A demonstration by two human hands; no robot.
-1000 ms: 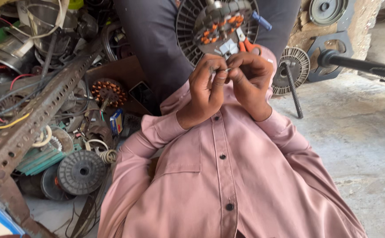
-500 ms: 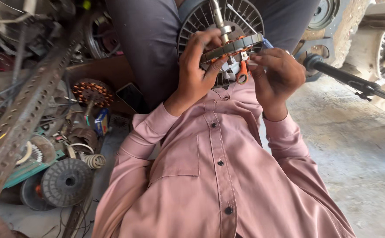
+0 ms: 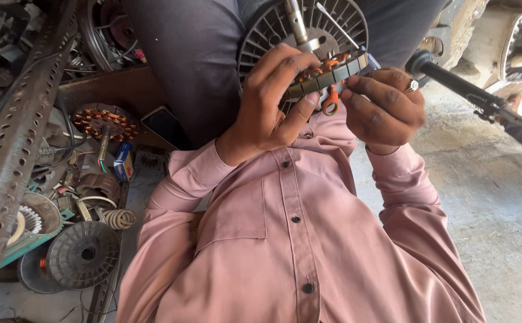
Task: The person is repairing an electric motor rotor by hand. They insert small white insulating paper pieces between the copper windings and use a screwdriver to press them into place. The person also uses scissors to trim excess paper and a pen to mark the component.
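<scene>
My left hand (image 3: 270, 104) grips a flat round stator (image 3: 326, 75) with copper windings, thumb beneath and fingers over its top. The stator is tilted almost on edge. My right hand (image 3: 383, 107), a ring on one finger, holds the stator's right end with curled fingers. An orange-handled tool (image 3: 331, 101) hangs just under the stator between my hands. Behind them a round ribbed motor housing (image 3: 273, 27) with a steel shaft (image 3: 295, 21) rests between my dark-trousered legs.
A perforated steel angle bar (image 3: 9, 149) runs down the left. Beside it lie another copper-wound stator (image 3: 102, 122), a dark phone (image 3: 165, 125), a coiled spring (image 3: 120, 218) and a grey ribbed disc (image 3: 81, 254). A black rod (image 3: 482, 98) crosses the concrete floor at right.
A second ago my fingertips were pinched together over the housing. Now both hands hold the stator, lifted and turned on edge, and they appear larger in view.
</scene>
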